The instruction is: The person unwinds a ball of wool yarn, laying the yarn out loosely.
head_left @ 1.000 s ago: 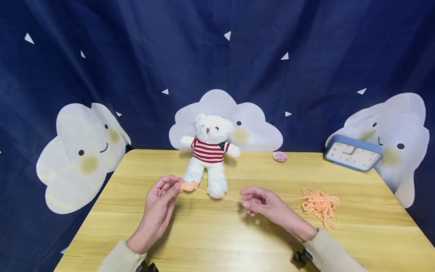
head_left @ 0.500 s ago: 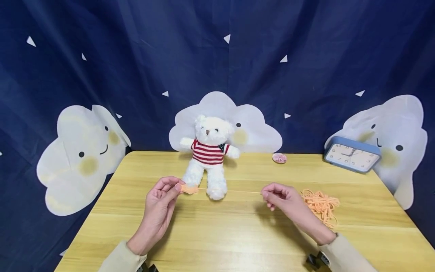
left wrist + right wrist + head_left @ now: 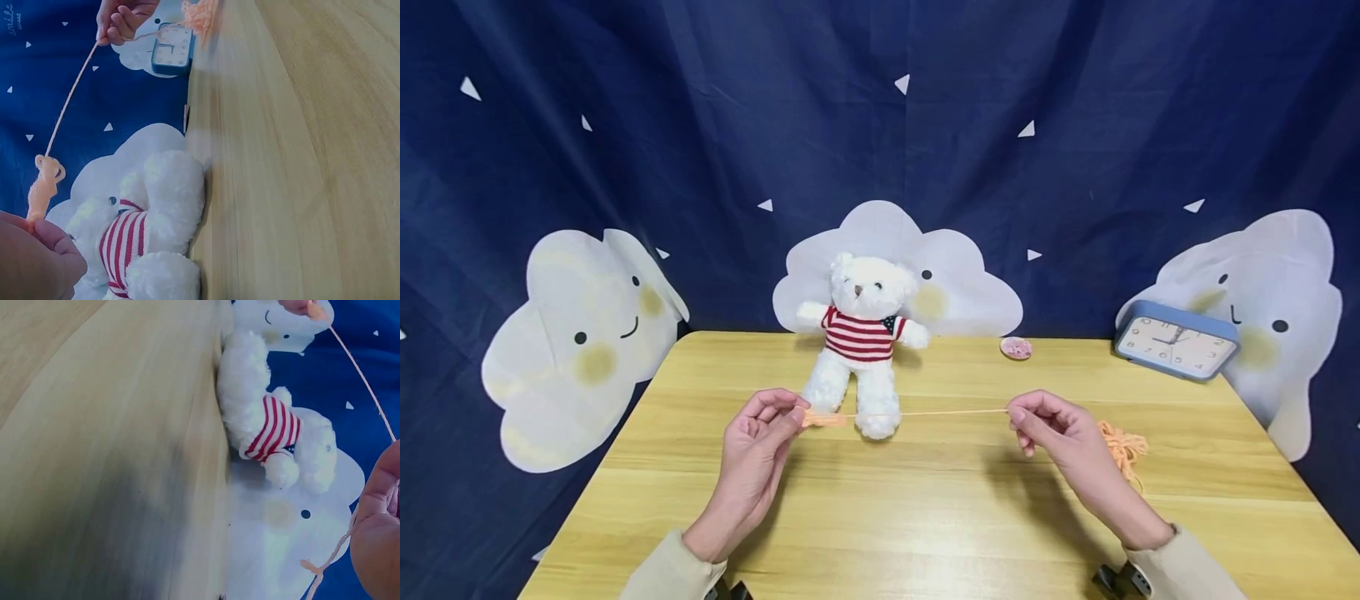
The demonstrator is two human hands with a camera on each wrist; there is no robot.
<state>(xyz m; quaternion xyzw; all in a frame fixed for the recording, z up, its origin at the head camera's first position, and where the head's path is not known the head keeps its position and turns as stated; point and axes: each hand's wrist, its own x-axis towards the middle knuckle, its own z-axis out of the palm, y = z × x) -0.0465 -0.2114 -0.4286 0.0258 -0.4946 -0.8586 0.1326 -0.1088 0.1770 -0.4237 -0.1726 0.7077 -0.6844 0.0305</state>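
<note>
Between thumb and fingers, my left hand [image 3: 752, 471] pinches a small peach-orange bundle of yarn [image 3: 829, 420]. Loose loops stand out at the bundle's far end in the left wrist view. A single yarn strand [image 3: 955, 412] runs straight and taut from it to my right hand [image 3: 1071, 442], whose thumb and fingertips pinch it. Beyond the right hand the yarn hangs slacker and leads to a tangled yarn pile [image 3: 200, 17], partly hidden behind that hand in the head view. Both hands are raised over the wooden table [image 3: 880, 517].
A white teddy bear [image 3: 871, 287] in a striped sweater sits behind the hands, its feet near the bundle. Farther right are a small pink round item [image 3: 1017, 348] and a blue clock [image 3: 1180, 340]. A dark blue curtain [image 3: 880, 100] with clouds hangs behind the table.
My right hand has moved right and slightly up, drawing the strand longer and straight, and now covers part of the pile. The left hand stays nearly still while the bundle has straightened sideways.
</note>
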